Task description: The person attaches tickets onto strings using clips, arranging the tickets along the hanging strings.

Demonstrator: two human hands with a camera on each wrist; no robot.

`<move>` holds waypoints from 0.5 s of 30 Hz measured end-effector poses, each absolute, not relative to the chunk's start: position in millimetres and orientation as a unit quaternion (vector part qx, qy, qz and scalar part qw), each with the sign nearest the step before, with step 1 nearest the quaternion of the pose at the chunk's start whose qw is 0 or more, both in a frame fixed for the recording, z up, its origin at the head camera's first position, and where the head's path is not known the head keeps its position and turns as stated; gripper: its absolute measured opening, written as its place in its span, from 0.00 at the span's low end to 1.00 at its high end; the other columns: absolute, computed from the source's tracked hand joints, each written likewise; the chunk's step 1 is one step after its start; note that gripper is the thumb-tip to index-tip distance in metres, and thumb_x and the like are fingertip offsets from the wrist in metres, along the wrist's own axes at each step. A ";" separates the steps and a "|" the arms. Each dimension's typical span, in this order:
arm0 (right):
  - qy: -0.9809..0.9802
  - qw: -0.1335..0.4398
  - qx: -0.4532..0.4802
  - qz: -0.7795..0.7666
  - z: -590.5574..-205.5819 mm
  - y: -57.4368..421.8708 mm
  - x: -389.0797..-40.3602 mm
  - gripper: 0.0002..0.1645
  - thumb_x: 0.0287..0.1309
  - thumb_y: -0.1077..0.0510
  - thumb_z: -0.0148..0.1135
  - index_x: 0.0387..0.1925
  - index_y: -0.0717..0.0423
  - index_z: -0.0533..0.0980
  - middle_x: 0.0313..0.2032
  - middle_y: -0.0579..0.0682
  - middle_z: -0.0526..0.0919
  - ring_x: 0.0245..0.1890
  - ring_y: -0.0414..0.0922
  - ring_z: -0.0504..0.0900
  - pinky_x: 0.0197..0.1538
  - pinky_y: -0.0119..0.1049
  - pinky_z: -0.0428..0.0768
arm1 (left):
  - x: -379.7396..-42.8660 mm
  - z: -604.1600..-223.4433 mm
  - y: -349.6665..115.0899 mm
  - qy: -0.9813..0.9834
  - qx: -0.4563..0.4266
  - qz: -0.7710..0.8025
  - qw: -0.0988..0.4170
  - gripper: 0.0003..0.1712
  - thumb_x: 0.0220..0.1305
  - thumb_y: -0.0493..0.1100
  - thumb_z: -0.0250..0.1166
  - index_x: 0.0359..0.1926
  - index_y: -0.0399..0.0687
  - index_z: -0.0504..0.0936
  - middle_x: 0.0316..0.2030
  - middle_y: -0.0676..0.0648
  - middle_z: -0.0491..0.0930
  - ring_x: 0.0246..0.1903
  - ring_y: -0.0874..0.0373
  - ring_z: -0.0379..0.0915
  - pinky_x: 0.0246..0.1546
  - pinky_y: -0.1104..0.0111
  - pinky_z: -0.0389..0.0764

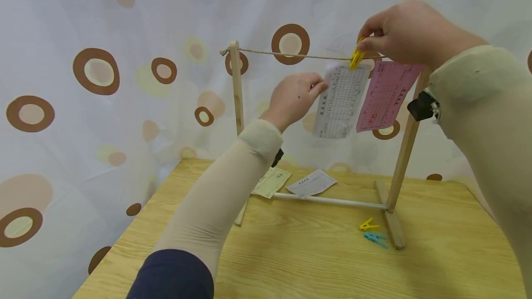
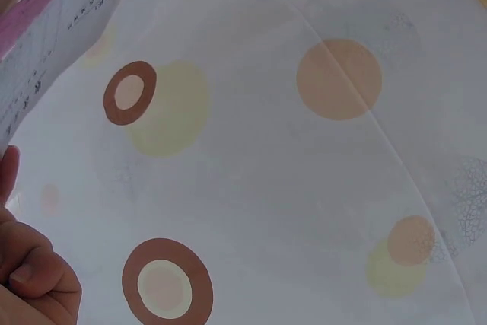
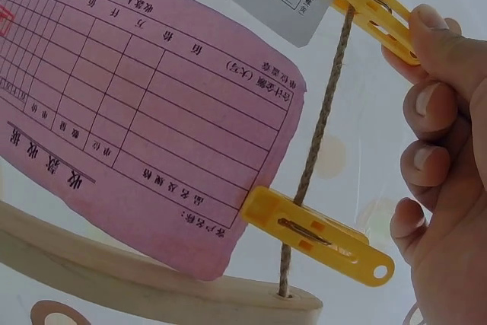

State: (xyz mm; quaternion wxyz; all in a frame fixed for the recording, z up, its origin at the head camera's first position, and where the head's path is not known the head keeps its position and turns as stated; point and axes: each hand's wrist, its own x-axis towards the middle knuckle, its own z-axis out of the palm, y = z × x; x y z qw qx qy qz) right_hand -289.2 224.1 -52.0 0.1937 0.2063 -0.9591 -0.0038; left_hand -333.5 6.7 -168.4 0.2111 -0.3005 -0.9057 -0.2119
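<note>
Rope (image 1: 287,54) runs between wooden posts (image 1: 403,165), and at it hangs a white slip (image 1: 341,105), its top edge in a yellow clip (image 1: 355,60) that the right hand (image 1: 409,31) pinches; the left hand (image 1: 294,99) pinches the slip's left edge. Just beside, a second yellow clip (image 3: 319,237) holds a pink slip (image 1: 387,97). A third yellow clip (image 1: 367,225) and a blue clip (image 1: 375,238) lie on the counter (image 1: 291,255)

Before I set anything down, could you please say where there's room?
Bare wood shows on the table between the left sleeve and the blue peg, and right of the stand's right foot. It's crowded around the yellow slip and at the rope's right half, with the hanging white slip, pink slip and right hand.
</note>
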 end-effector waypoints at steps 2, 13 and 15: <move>-0.959 0.193 0.205 -0.007 -52.4 223.7 -289.1 0.19 0.75 0.49 0.54 0.51 0.59 0.81 0.39 0.60 0.84 0.25 0.51 0.77 0.27 0.42 0.73 | -333.4 -168.8 6.3 -0.906 -0.300 -0.210 0.214 0.16 0.78 0.56 0.54 0.47 0.54 0.83 0.35 0.56 0.81 0.30 0.60 0.69 0.32 0.71 0.66; -0.959 0.189 0.209 -0.033 -54.6 222.8 -289.7 0.19 0.74 0.50 0.56 0.52 0.59 0.81 0.38 0.60 0.83 0.24 0.50 0.78 0.27 0.41 0.75 | -334.3 -170.0 6.1 -0.902 -0.305 -0.208 0.225 0.16 0.79 0.55 0.53 0.49 0.54 0.83 0.36 0.57 0.81 0.30 0.61 0.69 0.33 0.71 0.67; -0.960 0.186 0.205 -0.035 -54.8 222.6 -289.8 0.18 0.74 0.50 0.56 0.52 0.59 0.81 0.37 0.60 0.83 0.24 0.50 0.78 0.26 0.41 0.76 | -334.7 -170.3 6.0 -0.902 -0.305 -0.208 0.222 0.16 0.79 0.54 0.53 0.48 0.54 0.83 0.37 0.57 0.82 0.30 0.61 0.69 0.32 0.71 0.67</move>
